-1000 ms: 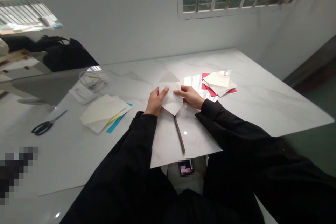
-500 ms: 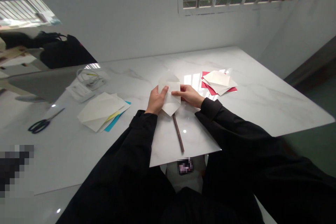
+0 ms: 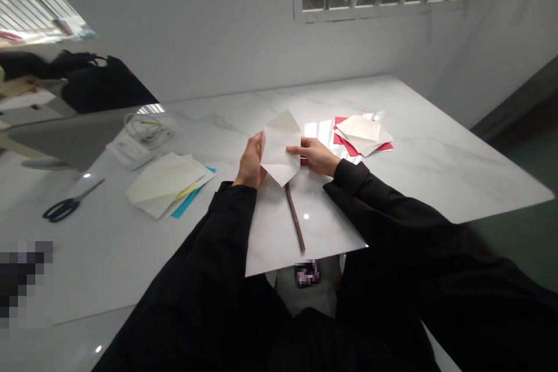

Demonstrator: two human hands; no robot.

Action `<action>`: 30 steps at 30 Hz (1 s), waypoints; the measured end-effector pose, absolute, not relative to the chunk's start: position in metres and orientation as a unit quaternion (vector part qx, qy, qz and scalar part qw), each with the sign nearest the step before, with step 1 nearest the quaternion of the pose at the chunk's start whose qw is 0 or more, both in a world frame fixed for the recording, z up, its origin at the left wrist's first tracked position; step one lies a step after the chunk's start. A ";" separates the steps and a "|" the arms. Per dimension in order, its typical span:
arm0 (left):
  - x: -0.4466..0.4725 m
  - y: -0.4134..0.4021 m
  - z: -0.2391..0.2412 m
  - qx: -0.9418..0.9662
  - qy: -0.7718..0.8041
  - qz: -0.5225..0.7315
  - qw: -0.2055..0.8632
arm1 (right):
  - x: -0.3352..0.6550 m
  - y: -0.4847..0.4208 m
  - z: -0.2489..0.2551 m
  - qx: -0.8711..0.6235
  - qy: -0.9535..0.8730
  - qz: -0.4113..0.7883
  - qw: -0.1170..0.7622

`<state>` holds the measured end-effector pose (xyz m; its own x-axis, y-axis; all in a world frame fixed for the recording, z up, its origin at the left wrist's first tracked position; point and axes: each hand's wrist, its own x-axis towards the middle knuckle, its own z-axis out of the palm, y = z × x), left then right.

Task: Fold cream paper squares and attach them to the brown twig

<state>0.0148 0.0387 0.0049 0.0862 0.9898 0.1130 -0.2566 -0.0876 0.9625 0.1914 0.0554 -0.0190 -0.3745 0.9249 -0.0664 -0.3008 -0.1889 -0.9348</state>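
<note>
A cream paper envelope (image 3: 281,148) with pointed flaps at top and bottom is held up over the near part of the table. My left hand (image 3: 250,163) grips its left edge, with the fingers partly hidden behind the paper. On the right edge my right hand (image 3: 317,154) pinches it, one digit lying across the front face and the others behind. Below the envelope lies a thin dark brown stick (image 3: 295,220), its far end hidden by the paper. Neither hand touches the stick.
On the left lie a stack of cream envelopes (image 3: 168,185) with yellow and blue paper, dark-handled scissors (image 3: 65,207), and a white cable (image 3: 150,131). Cream and red envelopes (image 3: 365,133) are piled at the right. The marble-patterned table (image 3: 436,157) meets a wall behind.
My left thumb has left the front of the envelope, and that hand now holds its left edge. The top flap has tilted up into clearer view. My right hand keeps its pinch.
</note>
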 end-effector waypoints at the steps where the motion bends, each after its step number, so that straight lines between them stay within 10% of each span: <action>1: 0.014 0.038 0.006 0.483 0.379 0.555 0.562 | 0.192 0.056 -0.019 -0.339 -0.456 0.693 0.444; 30: -0.002 0.040 -0.011 0.533 0.473 0.529 0.461 | 0.188 0.058 -0.028 -0.304 -0.472 0.698 0.445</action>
<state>-0.0020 0.0401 -0.0112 -0.0062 0.9918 0.1274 0.0162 -0.1273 0.9917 0.1884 0.0579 -0.0275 -0.4187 0.9081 -0.0041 -0.3341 -0.1583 -0.9292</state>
